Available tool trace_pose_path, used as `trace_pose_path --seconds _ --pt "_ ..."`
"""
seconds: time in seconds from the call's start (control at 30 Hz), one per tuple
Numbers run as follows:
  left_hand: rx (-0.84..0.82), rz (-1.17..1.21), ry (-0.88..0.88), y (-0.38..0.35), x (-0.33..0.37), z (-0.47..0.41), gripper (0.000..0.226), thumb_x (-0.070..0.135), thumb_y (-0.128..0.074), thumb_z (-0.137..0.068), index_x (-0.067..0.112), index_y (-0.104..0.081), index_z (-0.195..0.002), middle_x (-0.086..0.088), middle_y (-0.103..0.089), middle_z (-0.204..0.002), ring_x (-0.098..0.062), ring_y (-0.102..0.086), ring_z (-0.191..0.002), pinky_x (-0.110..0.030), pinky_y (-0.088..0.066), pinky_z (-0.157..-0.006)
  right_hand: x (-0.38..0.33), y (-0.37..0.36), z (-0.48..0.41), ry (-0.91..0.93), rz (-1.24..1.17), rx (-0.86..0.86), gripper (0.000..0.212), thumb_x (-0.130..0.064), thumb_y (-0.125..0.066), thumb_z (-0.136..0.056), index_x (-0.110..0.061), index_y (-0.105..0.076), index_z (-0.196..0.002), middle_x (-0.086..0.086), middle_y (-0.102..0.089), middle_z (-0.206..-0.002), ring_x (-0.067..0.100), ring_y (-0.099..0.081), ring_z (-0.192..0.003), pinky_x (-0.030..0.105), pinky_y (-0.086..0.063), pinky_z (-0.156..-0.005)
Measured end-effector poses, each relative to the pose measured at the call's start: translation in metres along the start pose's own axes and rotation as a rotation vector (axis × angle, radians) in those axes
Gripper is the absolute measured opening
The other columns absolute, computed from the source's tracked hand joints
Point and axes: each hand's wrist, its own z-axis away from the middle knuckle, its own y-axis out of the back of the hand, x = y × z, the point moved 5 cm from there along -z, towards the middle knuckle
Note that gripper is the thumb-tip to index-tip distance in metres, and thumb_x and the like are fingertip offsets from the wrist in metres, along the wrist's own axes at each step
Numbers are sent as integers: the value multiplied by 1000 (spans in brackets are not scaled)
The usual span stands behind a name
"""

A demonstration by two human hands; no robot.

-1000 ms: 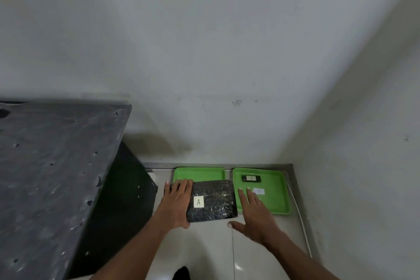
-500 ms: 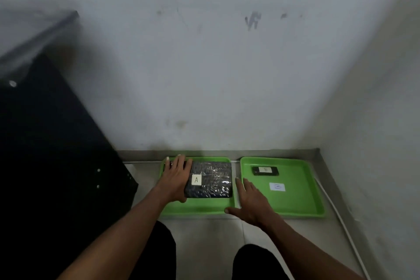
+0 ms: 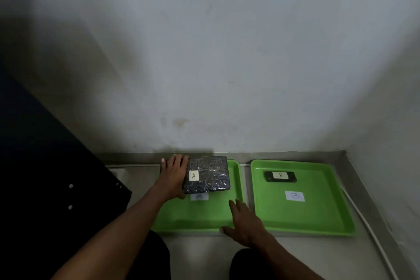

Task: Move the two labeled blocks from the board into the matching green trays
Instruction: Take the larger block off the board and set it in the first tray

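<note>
The pale wall (image 3: 227,63) fills most of what I see, meeting the tiled floor (image 3: 204,254) where the two green trays sit side by side. A dark panel (image 3: 45,177) stands to my left. The right tray (image 3: 329,211) carries a paper label marked B (image 3: 295,196) and, nearer the wall, the small dark block B (image 3: 280,176). The left tray (image 3: 193,218) has its own label (image 3: 199,197), partly hidden under block A (image 3: 208,174), the larger wrapped block, which sits over the tray's far part. My left hand (image 3: 173,176) grips block A along its left edge, fingers curled over the far side. My right hand (image 3: 246,223) is open, fingers spread, holding nothing, resting at the left tray's near right corner.
</note>
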Motion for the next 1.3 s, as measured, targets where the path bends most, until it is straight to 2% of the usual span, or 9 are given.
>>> trace_pose_path --seconds 0.2,0.33,0.43,0.6,0.7,0.93,1.03,1.17,1.3 --pt "-110 44 -31 -39 -22 -49 135 38 -92 -61 10 -2 -158 -12 -11 -162 -35 -9 -151 -61 -7 -122 8 -45 -48 -12 -28 -107 89 -56 -54 -91 -18 -6 -155 19 -4 -163 38 -10 -149 47 -21 -121" --pt "-159 44 -2 -63 -36 -69 135 37 -91 -63 8 1 -158 -14 -9 -161 -36 -9 -151 -61 -12 -122 11 -79 -64 -54 -52 -209 91 -54 -59 -89 -20 -5 -155 20 2 -163 41 -4 -149 51 -23 -120" --pt "-201 83 34 -80 -49 -77 134 32 -89 -68 10 8 -158 -15 -2 -164 -37 -1 -153 -64 -16 -120 15 -95 -67 -95 -95 -223 92 -49 -59 -91 -17 -2 -155 23 5 -162 43 -2 -149 52 -22 -120" --pt "-233 88 34 -88 -55 -84 120 27 -81 -77 40 8 -156 -12 8 -165 -40 11 -152 -77 -25 -108 18 -108 -67 -86 -11 -176 65 -27 -40 -102 -16 -4 -155 26 -2 -161 41 -7 -149 45 -16 -122" --pt "-218 82 60 -91 -55 -85 119 24 -82 -77 47 6 -154 -13 12 -165 -39 13 -152 -79 -25 -106 19 -112 -70 -79 -4 -131 58 -19 -34 -103 -22 -7 -155 25 -3 -162 40 -6 -149 45 -16 -121" --pt "-194 109 55 -98 -53 -83 110 12 -73 -86 44 7 -155 -12 24 -164 -41 18 -151 -78 -19 -109 20 -119 -69 -65 3 -88 53 -23 -32 -105 -35 -13 -153 25 -4 -162 38 -5 -150 42 -11 -122" --pt "-164 91 45 -99 -52 -77 107 12 -71 -88 36 7 -157 -13 23 -164 -42 14 -151 -72 -17 -115 19 -118 -68 -74 -29 -83 53 -23 -32 -105 -32 -12 -154 26 -5 -161 37 -5 -150 41 -8 -122" --pt "-177 94 84 -100 -56 -63 117 20 -79 -83 21 11 -158 -18 19 -164 -41 11 -152 -65 -15 -119 15 -108 -64 -87 -36 -78 57 -31 -38 -104 -24 -13 -154 24 -9 -161 36 -8 -150 42 -7 -123" --pt "-158 155 94 -86 -57 -43 97 25 -67 -91 17 2 -159 -13 13 -167 -40 6 -153 -63 -19 -120 3 -79 -58 -70 -43 -2 61 -35 -42 -102 -19 -15 -154 21 -17 -161 37 -12 -149 45 -11 -123"
